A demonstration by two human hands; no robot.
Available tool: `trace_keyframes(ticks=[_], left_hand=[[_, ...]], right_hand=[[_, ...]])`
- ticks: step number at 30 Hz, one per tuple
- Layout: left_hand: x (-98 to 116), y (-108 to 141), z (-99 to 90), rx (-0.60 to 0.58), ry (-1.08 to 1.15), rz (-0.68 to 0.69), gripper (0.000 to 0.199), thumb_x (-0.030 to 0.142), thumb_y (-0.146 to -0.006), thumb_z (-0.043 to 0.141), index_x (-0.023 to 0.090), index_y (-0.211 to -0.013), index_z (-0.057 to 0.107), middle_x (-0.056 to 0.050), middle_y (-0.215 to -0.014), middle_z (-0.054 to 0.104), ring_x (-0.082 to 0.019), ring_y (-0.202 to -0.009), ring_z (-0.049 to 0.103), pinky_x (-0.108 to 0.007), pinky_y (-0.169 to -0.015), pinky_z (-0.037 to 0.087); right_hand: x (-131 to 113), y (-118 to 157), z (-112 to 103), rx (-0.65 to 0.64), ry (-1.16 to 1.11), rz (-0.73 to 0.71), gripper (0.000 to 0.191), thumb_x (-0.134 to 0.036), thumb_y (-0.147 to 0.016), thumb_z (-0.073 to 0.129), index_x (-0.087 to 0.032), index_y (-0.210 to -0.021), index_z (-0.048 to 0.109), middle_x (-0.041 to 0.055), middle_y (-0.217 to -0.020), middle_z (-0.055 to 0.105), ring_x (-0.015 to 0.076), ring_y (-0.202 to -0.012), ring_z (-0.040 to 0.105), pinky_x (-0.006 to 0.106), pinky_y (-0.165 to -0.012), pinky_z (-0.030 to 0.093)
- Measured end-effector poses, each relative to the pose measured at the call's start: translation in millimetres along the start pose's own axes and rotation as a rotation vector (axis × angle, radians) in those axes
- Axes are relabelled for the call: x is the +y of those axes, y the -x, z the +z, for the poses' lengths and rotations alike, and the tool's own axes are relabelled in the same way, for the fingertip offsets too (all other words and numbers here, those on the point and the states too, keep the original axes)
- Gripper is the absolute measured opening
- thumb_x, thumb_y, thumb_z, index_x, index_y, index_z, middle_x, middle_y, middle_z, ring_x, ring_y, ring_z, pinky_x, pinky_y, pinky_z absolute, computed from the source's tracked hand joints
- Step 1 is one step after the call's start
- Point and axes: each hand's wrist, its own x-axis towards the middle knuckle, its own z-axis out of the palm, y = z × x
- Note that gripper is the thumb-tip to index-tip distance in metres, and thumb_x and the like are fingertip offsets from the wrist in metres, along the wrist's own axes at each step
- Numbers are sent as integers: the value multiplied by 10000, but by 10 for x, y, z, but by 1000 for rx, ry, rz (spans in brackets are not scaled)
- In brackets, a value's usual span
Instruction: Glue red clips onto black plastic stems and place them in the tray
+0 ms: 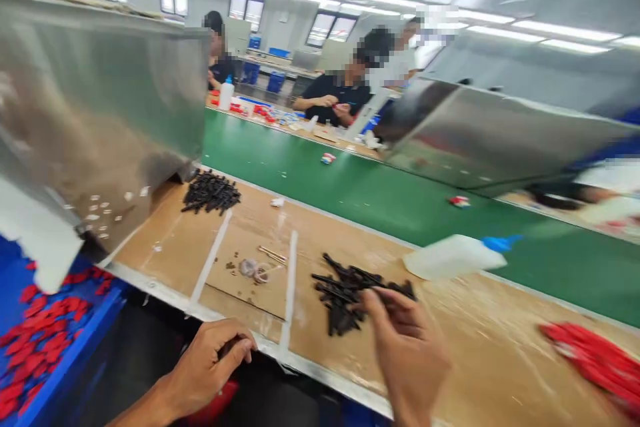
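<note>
My right hand [407, 347] reaches into the nearer pile of slim black plastic parts [343, 287]. Its thumb and index finger are pinched together on one of these parts, mostly hidden by the fingers. My left hand [215, 353] is at the table's front edge, left of that pile, with its fingers curled in and the thumb against them. Whatever may be inside that curl is hidden. Between the two white tape strips lies a cardboard sheet [225, 283] with small rings [255, 270], thin sticks [273, 255] and dark bits.
Another black pile [211, 192] sits by a metal bin [125, 93]. A white bottle with blue nozzle [453, 257] lies on its side. Red pieces fill a blue crate [107, 320]; a red bundle [595, 353] lies right. Beyond the green belt [300, 167], people work.
</note>
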Motion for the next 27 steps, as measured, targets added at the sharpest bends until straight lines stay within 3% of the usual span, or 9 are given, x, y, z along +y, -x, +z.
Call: trace_keyframes(ticks=[2,6,9,13,16,19,22,24,27], left_hand=[[38,-112,139,-64,116,-26,316,390,-978,443,201,-1015,693,-44,-865,677,-141,-713,573,-248,-684,441],[81,-288,340,-102,455,-67,368,417,-960,480,243,-1245,634,-68,-1075,674,-187,-908,594,-290,-822,472],[66,-330,401,-116,706,-133,330,416,-940,526,233,-1157,695,-66,-1080,685,-200,-940,593,-321,-900,446],[16,-310,388,-120,911,-220,253,367,-926,568,203,-1023,734,-61,-952,694,-199,-946,593,-310,-900,424],[-26,-315,318,-82,990,-234,209,328,-923,578,179,-934,723,-54,-881,663,-182,-910,579,-305,-904,404],[-84,-355,214,-9,1017,-265,211,322,-938,550,164,-875,675,-33,-781,599,-159,-812,559,-287,-827,405],[-124,-411,116,-8,1065,-314,228,327,-956,496,160,-859,618,9,-655,481,-129,-638,498,-264,-671,371],[-125,-447,71,-30,1089,-325,239,327,-959,473,153,-846,592,29,-619,411,-109,-568,437,-253,-615,328],[-112,-481,48,-32,1097,-335,241,334,-948,481,145,-830,575,38,-605,374,-99,-549,396,-245,-592,296]], right_hand=[[-109,372,7,-131,-209,135,345,-479,-714,760,-185,-874,678,83,-724,751,229,-618,715,317,-589,569],[-178,1037,165,-218,-391,249,201,-343,-774,748,-173,-847,669,62,-692,759,206,-578,728,278,-557,602],[-160,1411,304,-169,-440,166,106,-216,-773,747,-182,-853,687,55,-756,772,200,-642,750,266,-630,626],[-88,1655,407,-102,-385,-55,218,-96,-752,737,-217,-932,711,35,-860,777,184,-762,757,246,-745,616],[-37,1580,382,-250,-301,-140,188,-136,-792,708,-220,-960,716,50,-891,774,202,-802,746,279,-748,609],[-13,1278,378,-270,-159,-63,153,-250,-846,677,-206,-987,718,65,-893,758,202,-777,720,296,-717,585],[-23,866,496,-299,-70,37,251,-360,-874,647,-202,-1060,705,89,-997,729,216,-859,683,339,-778,549],[-40,631,619,-373,-70,27,294,-394,-881,633,-203,-1096,696,89,-1022,710,214,-871,656,359,-803,526],[-72,456,755,-369,-78,-13,328,-397,-883,631,-200,-1142,673,85,-1013,690,200,-841,625,356,-796,511]])
